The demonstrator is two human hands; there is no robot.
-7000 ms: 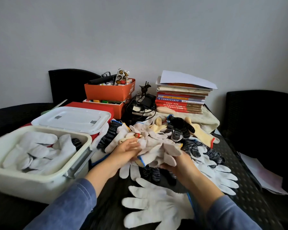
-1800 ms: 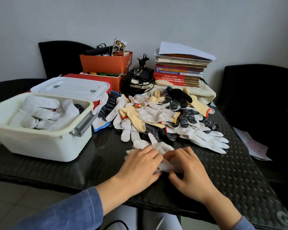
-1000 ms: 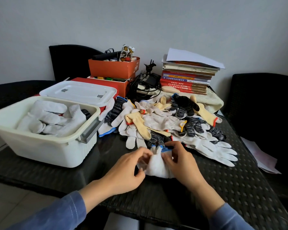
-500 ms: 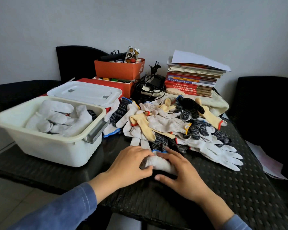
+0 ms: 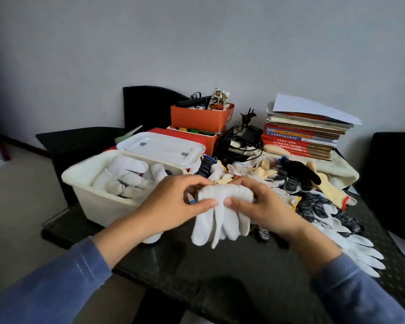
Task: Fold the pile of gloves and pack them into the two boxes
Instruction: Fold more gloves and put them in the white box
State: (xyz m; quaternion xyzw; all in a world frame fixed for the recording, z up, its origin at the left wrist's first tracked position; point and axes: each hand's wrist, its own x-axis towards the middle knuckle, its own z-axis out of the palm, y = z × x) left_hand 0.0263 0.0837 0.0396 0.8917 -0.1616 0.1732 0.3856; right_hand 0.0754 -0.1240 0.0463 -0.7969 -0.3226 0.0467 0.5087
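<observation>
Head view: white glove bundle (image 5: 225, 195), tips dangling, in curled fingers (image 5: 205, 203) of left hand (image 5: 171, 204) and right hand (image 5: 264, 206).

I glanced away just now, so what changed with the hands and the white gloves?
The left hand and right hand, which pressed the white glove bundle onto the table, now grip it lifted, hanging loose. The white box and glove pile stayed put.

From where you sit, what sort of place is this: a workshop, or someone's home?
Probably a room in a home or small office, not a factory: a dark woven table against a plain wall, a stack of books, an orange box of odds and ends, and a black chair behind.
</observation>
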